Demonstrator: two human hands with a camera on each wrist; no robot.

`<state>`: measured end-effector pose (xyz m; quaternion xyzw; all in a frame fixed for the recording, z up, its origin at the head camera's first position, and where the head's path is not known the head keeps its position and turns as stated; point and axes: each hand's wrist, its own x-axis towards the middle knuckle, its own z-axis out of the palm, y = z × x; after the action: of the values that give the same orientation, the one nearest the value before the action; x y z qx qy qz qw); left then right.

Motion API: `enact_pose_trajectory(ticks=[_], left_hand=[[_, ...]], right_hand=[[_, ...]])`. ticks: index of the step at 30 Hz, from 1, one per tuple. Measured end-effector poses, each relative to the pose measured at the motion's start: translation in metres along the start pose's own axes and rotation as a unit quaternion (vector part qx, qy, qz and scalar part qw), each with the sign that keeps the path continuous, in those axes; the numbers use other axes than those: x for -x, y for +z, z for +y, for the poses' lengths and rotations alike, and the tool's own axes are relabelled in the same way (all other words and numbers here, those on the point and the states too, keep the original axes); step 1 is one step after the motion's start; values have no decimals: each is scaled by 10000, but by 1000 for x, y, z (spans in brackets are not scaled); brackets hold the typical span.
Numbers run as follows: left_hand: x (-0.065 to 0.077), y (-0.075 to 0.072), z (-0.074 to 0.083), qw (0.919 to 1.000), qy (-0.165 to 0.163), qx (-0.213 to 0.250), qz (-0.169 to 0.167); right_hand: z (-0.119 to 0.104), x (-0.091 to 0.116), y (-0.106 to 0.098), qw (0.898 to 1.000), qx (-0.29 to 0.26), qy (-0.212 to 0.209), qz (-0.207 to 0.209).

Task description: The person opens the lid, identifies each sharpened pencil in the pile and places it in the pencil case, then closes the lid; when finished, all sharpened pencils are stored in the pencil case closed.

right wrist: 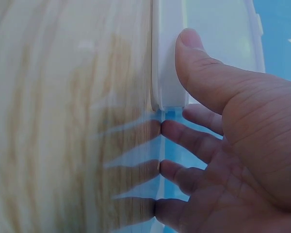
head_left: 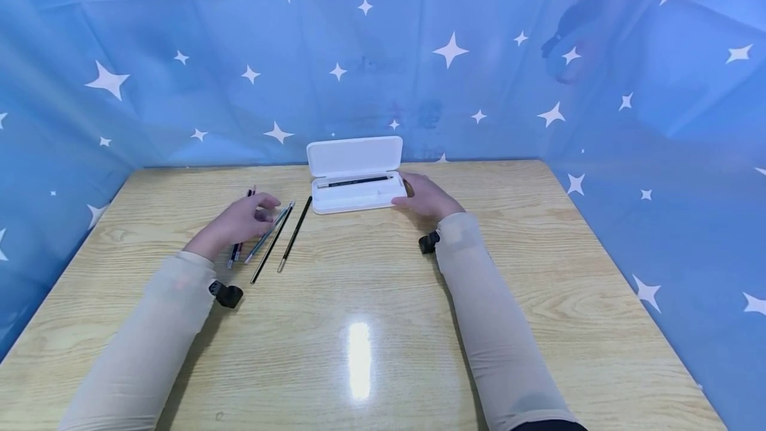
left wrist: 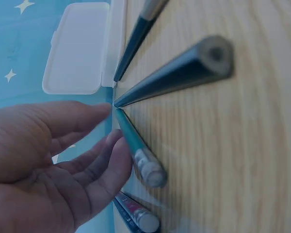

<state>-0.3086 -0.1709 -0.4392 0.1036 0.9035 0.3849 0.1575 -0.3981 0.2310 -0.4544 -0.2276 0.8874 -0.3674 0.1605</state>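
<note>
A white pencil case (head_left: 335,202) lies at the back with its lid (head_left: 356,157) raised; one dark pencil (head_left: 356,182) is inside. At its right end, my right hand (head_left: 426,197) holds the case, thumb over the front edge, the other fingertips down on the table beyond it. My left hand (head_left: 238,221) hovers over the pencils left of the case, thumb and fingers apart. In the left wrist view a teal pencil (left wrist: 130,132) lies right by those fingertips. Two dark pencils, one nearer (head_left: 272,243) and one nearest the case (head_left: 294,237), lie to its right.
More pencils (head_left: 232,257) lie close together, partly hidden under my left hand. The light wooden table (head_left: 311,351) meets a blue star-patterned curtain (head_left: 383,52) at the back. Small black wrist cameras sit on both sleeves.
</note>
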Motion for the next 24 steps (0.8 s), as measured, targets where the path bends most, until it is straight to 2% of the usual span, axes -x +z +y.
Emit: enact_pose_trajectory(ticks=[10, 13, 19, 24], left_hand=[[-6, 6, 2, 9990, -11, -445, 18], [-10, 6, 5, 9981, -171, -586, -42], [-8, 2, 12, 9971, -741, -156, -115], [-5, 0, 15, 9958, -853, -273, -165]], right_hand=[[2, -1, 1, 9999, 4, 5, 108], [2, -2, 0, 9999, 47, 38, 88], [2, -2, 0, 9998, 130, 123, 71], [2, -3, 1, 9997, 180, 141, 69]])
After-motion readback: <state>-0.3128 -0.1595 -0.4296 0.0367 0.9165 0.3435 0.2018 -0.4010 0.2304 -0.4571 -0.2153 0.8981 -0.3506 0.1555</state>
